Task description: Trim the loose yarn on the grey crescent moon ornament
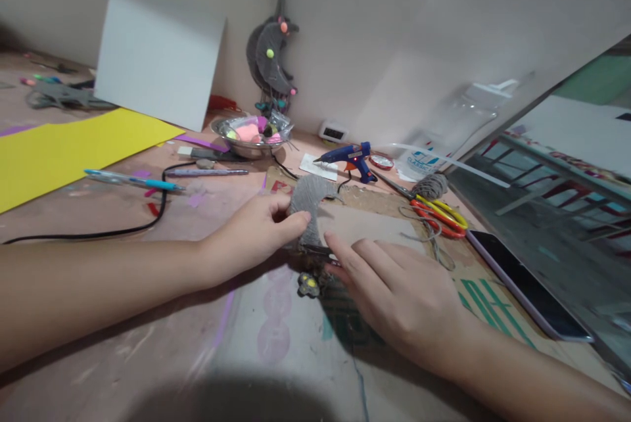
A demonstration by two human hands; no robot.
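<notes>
A grey yarn-wrapped crescent shape (309, 202) lies on a sheet of brown cardboard (374, 225). My left hand (254, 234) pinches its left edge with thumb and fingers closed on it. Just right of the crescent's lower tip, my right hand (399, 290) rests flat on the cardboard with its fingers stretched out. A small grey piece with a yellow dot (308, 284) sits on the table below the two hands.
Behind are a blue glue gun (351, 158), red and yellow scissors (438, 213), grey twine (430, 185), and a metal bowl of pompoms (249, 134). A phone (527, 287) lies right; yellow paper (64, 149), pens (133, 179) and a black cable (123, 231) lie left. Finished grey crescents (273, 57) lean on the wall.
</notes>
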